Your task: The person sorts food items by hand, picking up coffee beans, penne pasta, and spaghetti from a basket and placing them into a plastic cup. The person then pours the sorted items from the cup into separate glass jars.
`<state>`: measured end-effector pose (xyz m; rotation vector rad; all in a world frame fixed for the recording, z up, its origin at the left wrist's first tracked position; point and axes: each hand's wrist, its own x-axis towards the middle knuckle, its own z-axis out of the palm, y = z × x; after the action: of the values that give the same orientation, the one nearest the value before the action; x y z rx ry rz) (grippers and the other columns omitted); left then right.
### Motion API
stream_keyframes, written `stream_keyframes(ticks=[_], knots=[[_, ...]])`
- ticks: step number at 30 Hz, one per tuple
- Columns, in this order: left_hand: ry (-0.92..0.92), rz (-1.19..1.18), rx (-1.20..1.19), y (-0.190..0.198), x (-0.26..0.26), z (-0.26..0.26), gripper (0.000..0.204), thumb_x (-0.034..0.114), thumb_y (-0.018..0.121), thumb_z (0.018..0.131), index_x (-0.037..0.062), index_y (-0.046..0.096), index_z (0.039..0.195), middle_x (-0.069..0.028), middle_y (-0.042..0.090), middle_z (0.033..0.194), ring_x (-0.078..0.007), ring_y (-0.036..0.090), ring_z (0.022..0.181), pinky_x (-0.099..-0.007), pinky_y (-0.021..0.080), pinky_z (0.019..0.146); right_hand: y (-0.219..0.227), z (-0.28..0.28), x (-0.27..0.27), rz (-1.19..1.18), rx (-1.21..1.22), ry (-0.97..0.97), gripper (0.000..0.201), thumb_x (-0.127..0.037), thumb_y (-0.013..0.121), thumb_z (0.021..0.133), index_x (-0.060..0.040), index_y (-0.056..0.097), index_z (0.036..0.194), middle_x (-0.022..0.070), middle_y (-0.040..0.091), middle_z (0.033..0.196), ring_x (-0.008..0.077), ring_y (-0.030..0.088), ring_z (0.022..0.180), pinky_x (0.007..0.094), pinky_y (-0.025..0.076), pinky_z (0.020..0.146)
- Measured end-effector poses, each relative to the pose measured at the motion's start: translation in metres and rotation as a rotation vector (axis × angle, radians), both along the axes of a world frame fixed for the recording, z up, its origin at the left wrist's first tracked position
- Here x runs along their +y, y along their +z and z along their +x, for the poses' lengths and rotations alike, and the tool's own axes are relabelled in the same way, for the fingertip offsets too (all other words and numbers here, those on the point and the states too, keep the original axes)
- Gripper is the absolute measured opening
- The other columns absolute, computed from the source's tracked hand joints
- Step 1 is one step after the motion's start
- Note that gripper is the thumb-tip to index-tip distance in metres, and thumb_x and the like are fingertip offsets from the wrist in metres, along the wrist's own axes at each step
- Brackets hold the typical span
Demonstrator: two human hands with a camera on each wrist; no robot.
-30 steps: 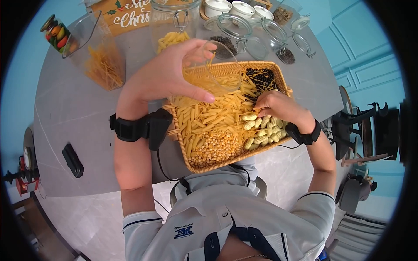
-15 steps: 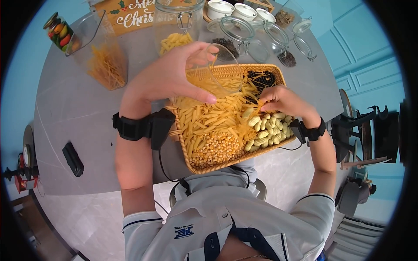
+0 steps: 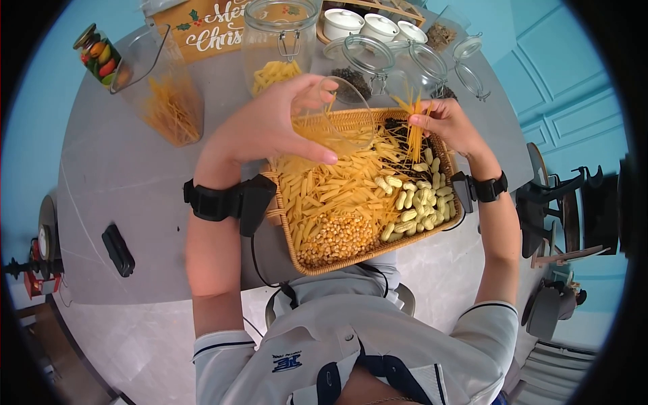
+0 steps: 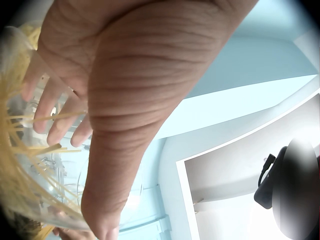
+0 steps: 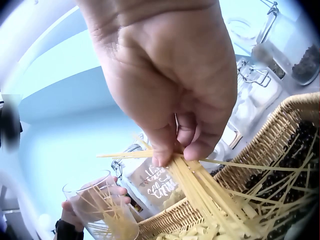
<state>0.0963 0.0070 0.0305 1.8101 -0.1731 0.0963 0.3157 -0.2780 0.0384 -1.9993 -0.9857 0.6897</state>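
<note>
My left hand (image 3: 277, 125) grips a clear cup (image 5: 100, 205), tilted over the far side of the wicker basket (image 3: 335, 264), with thin sticks of dry spaghetti inside. A bundle of spaghetti (image 5: 202, 190) is pinched between the thumb and fingers of my right hand (image 3: 451, 126), above the basket's far right corner. Beneath it lie black beans (image 3: 394, 127) with loose spaghetti strewn across them. Penne (image 3: 317, 192) fills the basket's middle and left, corn kernels (image 3: 337, 236) the near side, and peanuts (image 3: 424, 206) the near right.
Behind the basket stand a tall clip-top jar (image 3: 280, 47) of penne, smaller open jars (image 3: 368, 57) and white lidded pots (image 3: 343, 23). At left are a clear container (image 3: 172, 111) of spaghetti and a jar of colourful vegetables (image 3: 99, 57). A black case (image 3: 118, 250) lies on the table.
My right hand has risen from beside the peanuts toward the far right corner, lifting a bundle of spaghetti clear of the pile. The left hand keeps its hold on the tilted cup.
</note>
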Motion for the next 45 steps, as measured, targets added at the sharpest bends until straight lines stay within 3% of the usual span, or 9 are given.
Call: stream_keyframes(ticks=[10, 14, 17, 20, 23, 30, 34, 36, 45], knots=[[-0.012, 0.012, 0.01, 0.001, -0.001, 0.001, 0.097, 0.021, 0.094, 0.063, 0.0031, 0.045, 0.144, -0.0141, 0.057, 0.136, -0.025, 0.051, 0.13, -0.0386, 0.038, 0.112, 0.029, 0.027, -0.004, 0.368, 0.337, -0.17, 0.017, -0.02, 0.069, 0.098, -0.0034, 0.073, 0.098, 0.0001, 0.069, 0.086, 0.0053, 0.058, 0.074, 0.0189, 0.045, 0.066], [-0.017, 0.015, 0.018, 0.002, -0.004, 0.002, 0.097, 0.022, 0.094, 0.063, 0.0034, 0.045, 0.144, -0.0146, 0.057, 0.137, -0.0256, 0.051, 0.131, -0.0392, 0.038, 0.112, 0.066, 0.027, 0.014, 0.598, 0.504, -0.133, 0.02, -0.018, 0.063, 0.101, -0.0017, 0.067, 0.111, 0.0028, 0.069, 0.099, 0.0065, 0.059, 0.076, 0.0202, 0.053, 0.074], [-0.015, 0.022, 0.026, 0.002, -0.006, 0.002, 0.097, 0.023, 0.094, 0.063, 0.0037, 0.045, 0.145, -0.0147, 0.057, 0.137, -0.0258, 0.051, 0.131, -0.0393, 0.038, 0.112, 0.088, 0.026, 0.032, 0.667, 0.72, 0.266, 0.022, -0.016, 0.062, 0.101, -0.0009, 0.064, 0.117, 0.0054, 0.069, 0.105, 0.0082, 0.064, 0.083, 0.0212, 0.056, 0.076], [-0.029, 0.025, 0.032, 0.002, -0.006, 0.004, 0.098, 0.023, 0.094, 0.063, 0.0034, 0.045, 0.145, -0.0144, 0.056, 0.137, -0.0256, 0.05, 0.13, -0.0388, 0.038, 0.112, 0.087, 0.022, 0.047, 0.715, 0.815, 0.197, 0.021, -0.018, 0.055, 0.105, -0.0014, 0.063, 0.116, 0.0067, 0.063, 0.112, 0.0091, 0.054, 0.074, 0.0216, 0.056, 0.073], [-0.052, -0.006, 0.025, 0.0, -0.006, 0.005, 0.099, 0.023, 0.094, 0.063, 0.0023, 0.044, 0.146, -0.0139, 0.056, 0.137, -0.0248, 0.05, 0.13, -0.0381, 0.038, 0.112, 0.074, 0.003, 0.065, 0.774, 0.704, 0.033, 0.02, -0.016, 0.055, 0.105, -0.0016, 0.063, 0.117, 0.0059, 0.065, 0.109, 0.0091, 0.058, 0.077, 0.0225, 0.057, 0.075], [-0.038, -0.101, 0.02, 0.0, -0.006, 0.006, 0.1, 0.023, 0.094, 0.064, -0.0007, 0.043, 0.146, -0.0119, 0.056, 0.134, -0.0234, 0.049, 0.128, -0.0371, 0.038, 0.111, 0.038, -0.044, 0.078, 0.613, 0.723, 0.077, 0.017, -0.015, 0.065, 0.099, -0.0007, 0.071, 0.108, 0.0043, 0.072, 0.098, 0.0075, 0.066, 0.082, 0.0192, 0.057, 0.075], [-0.018, -0.113, 0.014, -0.001, -0.006, 0.006, 0.1, 0.026, 0.094, 0.064, -0.002, 0.043, 0.145, -0.0149, 0.055, 0.134, -0.0267, 0.049, 0.13, -0.0384, 0.038, 0.112, 0.034, -0.063, 0.079, 0.523, 0.478, -0.044, 0.019, -0.011, 0.07, 0.096, 0.0012, 0.071, 0.11, 0.0058, 0.073, 0.101, 0.0102, 0.069, 0.087, 0.0219, 0.057, 0.078], [-0.011, -0.101, 0.015, 0.002, -0.007, 0.004, 0.102, 0.033, 0.095, 0.064, -0.0036, 0.042, 0.144, -0.0217, 0.055, 0.136, -0.0336, 0.049, 0.134, -0.0422, 0.038, 0.114, 0.036, -0.07, 0.077, 0.403, 0.258, -0.021, 0.022, -0.009, 0.072, 0.093, 0.0028, 0.071, 0.111, 0.0081, 0.074, 0.103, 0.0118, 0.07, 0.088, 0.0232, 0.057, 0.081], [-0.068, -0.164, 0.04, 0.007, -0.01, 0.004, 0.095, 0.018, 0.094, 0.063, -0.001, 0.045, 0.142, -0.0109, 0.055, 0.136, -0.0233, 0.049, 0.131, -0.0361, 0.037, 0.112, 0.066, -0.089, 0.073, 0.193, 0.018, 0.241, 0.035, -0.004, 0.074, 0.089, 0.0064, 0.066, 0.121, 0.0154, 0.073, 0.111, 0.0176, 0.07, 0.101, 0.0291, 0.056, 0.09]])
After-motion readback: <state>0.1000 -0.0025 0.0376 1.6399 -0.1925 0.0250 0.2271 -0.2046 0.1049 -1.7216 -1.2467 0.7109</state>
